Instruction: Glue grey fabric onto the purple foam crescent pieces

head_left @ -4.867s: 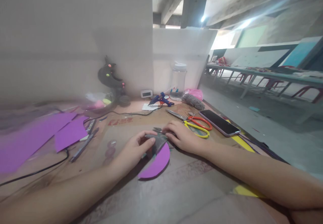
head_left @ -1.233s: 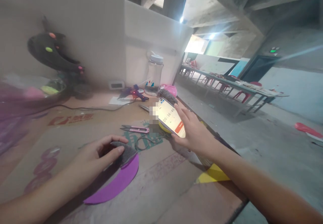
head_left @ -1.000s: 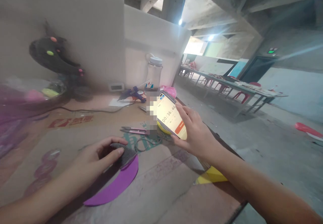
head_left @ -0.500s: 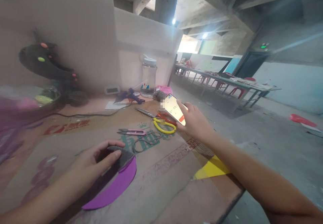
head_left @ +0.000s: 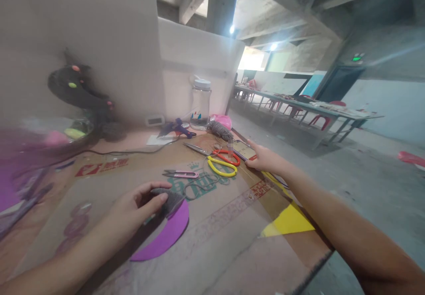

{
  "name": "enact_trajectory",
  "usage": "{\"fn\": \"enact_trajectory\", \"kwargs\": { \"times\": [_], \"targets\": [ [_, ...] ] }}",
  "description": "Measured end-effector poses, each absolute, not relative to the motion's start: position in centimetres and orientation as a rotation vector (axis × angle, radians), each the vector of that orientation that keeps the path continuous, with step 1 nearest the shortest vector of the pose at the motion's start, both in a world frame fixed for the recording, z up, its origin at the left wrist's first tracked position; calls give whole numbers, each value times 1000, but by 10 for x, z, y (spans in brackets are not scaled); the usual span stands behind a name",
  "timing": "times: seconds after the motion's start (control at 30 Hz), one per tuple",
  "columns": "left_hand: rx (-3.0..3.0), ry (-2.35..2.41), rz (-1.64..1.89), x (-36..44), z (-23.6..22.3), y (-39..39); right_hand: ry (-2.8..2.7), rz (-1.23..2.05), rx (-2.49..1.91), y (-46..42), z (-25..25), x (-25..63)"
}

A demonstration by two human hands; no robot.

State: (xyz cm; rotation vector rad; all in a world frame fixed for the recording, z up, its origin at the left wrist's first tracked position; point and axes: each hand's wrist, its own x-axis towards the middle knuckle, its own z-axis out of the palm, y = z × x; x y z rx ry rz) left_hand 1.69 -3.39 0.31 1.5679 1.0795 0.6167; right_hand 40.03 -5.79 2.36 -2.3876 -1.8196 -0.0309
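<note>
My left hand [head_left: 137,208] is closed over one part of a purple crescent-shaped piece [head_left: 168,237], where grey yarn [head_left: 173,200] is wound round it. The fingers hide some of the wound part. At the table's far right edge, my right hand [head_left: 270,160] grips the near end of a smartphone [head_left: 245,150], which lies low with its lit screen up. Scissors with one red and one yellow handle [head_left: 222,167] lie just left of the phone. Nearer my left hand are pink thread snips [head_left: 182,174] and a loose strand of grey yarn.
A grey yarn bundle [head_left: 219,130], a clear bottle [head_left: 200,104] and a blue glue gun [head_left: 177,127] stand or lie at the back. A yellow sheet [head_left: 288,222] is at the right edge. A black crescent ornament [head_left: 75,89] stands back left. Cardboard [head_left: 212,237] covers the table.
My right hand has lowered the phone from a tilted position toward the table, and its screen looks dimmer. The left hand keeps its hold on the purple crescent. The view has shifted slightly.
</note>
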Motion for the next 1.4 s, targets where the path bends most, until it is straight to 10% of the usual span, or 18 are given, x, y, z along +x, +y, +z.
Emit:
{"fn": "enact_trajectory", "kwargs": {
  "times": [0.37, 1.0, 1.4],
  "targets": [
    [1500, 993, 729, 17, 6, -33, -1993, -415, -2221, -53, 43, 370],
    [1306, 841, 833, 18, 0, -27, -2068, 257, -1933, 152, 34, 239],
    [1364, 872, 811, 18, 0, -28, -1913, 467, -1688, 95, 66, 241]
  ]
}}
